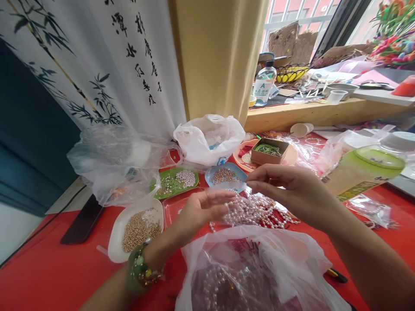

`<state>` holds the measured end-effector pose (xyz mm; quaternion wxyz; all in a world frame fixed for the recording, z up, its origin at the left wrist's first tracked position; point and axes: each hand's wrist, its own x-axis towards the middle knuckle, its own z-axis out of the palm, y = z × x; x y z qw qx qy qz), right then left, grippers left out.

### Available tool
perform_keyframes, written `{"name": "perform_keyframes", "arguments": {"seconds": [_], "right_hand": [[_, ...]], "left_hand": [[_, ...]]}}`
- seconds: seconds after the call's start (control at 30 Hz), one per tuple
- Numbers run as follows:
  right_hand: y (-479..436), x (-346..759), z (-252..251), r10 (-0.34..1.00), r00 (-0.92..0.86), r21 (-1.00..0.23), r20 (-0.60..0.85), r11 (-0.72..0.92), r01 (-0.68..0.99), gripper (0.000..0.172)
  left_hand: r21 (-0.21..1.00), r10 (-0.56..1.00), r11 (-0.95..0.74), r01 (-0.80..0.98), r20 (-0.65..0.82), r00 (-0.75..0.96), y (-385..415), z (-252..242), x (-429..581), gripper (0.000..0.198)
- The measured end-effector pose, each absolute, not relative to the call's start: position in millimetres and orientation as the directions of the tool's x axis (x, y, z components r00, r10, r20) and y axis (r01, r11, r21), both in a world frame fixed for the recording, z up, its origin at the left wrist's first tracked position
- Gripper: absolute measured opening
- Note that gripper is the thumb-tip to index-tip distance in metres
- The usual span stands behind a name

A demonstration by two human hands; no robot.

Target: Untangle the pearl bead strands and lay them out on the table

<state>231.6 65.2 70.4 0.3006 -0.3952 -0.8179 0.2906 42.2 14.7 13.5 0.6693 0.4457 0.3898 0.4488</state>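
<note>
My left hand [202, 209] is held palm up over the red table [48, 272], fingers curled around a small clear plastic bag [227, 188]. My right hand [285, 188] pinches the same bag's edge from the right, fingers pressed together. Below both hands lies a heap of pale pink pearl bead pieces [259, 211]. A beaded bracelet [141, 270] circles my left wrist. Close in front of me a white plastic bag [259, 268] holds more pearl beads.
A white dish of gold beads [138, 229], a green tray [175, 181] and a blue dish [223, 175] sit behind my hands. Crumpled plastic bags [113, 162], a brown box [269, 150], a green-lidded bottle [366, 166], a dark phone [82, 220] and a cluttered sill [324, 112] surround them.
</note>
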Motion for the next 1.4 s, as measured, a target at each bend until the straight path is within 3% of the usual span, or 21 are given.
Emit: {"name": "perform_keyframes", "arguments": {"seconds": [0.1, 0.3, 0.43, 0.53, 0.63, 0.7, 0.83, 1.03, 1.13, 1.23, 1.4], "right_hand": [[64.3, 230.8, 71.5, 0.824, -0.507, -0.738, 0.252, 0.503, 0.45, 0.023], [67.5, 228.3, 68.8, 0.83, -0.512, -0.745, 0.221, 0.482, 0.461, 0.017], [69.8, 229.5, 65.1, 0.816, -0.54, -0.716, 0.209, 0.504, 0.484, 0.023], [65.1, 225.5, 60.3, 0.731, -0.469, -0.472, 0.495, 0.68, 0.561, 0.017], [56.6, 216.1, 53.3, 0.487, -0.523, -0.143, 0.7, 0.812, 0.565, 0.014], [52.0, 210.0, 48.6, 0.41, -0.614, -0.031, 0.675, 0.847, 0.531, 0.014], [48.7, 205.7, 42.7, 0.395, -0.694, 0.032, 0.603, 0.857, 0.515, 0.016], [49.9, 207.0, 40.3, 0.317, -0.754, 0.172, 0.575, 0.855, 0.49, 0.023], [54.8, 204.3, 37.9, 0.339, -0.705, 0.054, 0.623, 0.88, 0.471, 0.019], [66.2, 204.5, 35.9, 0.491, -0.56, -0.227, 0.668, 0.85, 0.475, 0.014], [112.8, 219.9, 48.7, 0.837, -0.198, -0.68, 0.509, 0.533, 0.504, 0.009]], "left_hand": [[0.958, 0.974, 0.132, -0.255, -0.078, 0.211, 16.9, 12.9, 40.5, 0.025], [0.94, 0.976, 0.185, -0.287, -0.143, 0.162, 16.6, 14.3, 41.6, 0.023], [0.93, 0.983, 0.174, -0.325, -0.146, 0.108, 15.0, 16.8, 42.2, 0.026], [0.93, 0.982, 0.186, -0.317, -0.166, 0.091, 14.2, 16.2, 43.6, 0.025], [0.934, 0.974, 0.211, -0.288, -0.178, 0.137, 13.1, 14.5, 46.6, 0.032], [0.947, 0.972, 0.194, -0.255, -0.151, 0.182, 12.2, 13.8, 48.6, 0.034], [0.992, 0.979, 0.083, -0.095, -0.063, 0.194, 11.0, 13.1, 49.8, 0.026], [0.986, 0.987, -0.082, 0.142, 0.06, 0.152, 9.0, 12.9, 48.9, 0.029], [0.982, 0.985, -0.076, 0.174, 0.047, 0.165, 8.6, 13.3, 49.0, 0.031], [0.996, 0.99, -0.004, 0.086, -0.008, 0.14, 10.7, 13.5, 47.5, 0.031], [0.989, 0.988, 0.13, -0.064, -0.124, 0.095, 14.7, 14.2, 43.4, 0.032]]}}
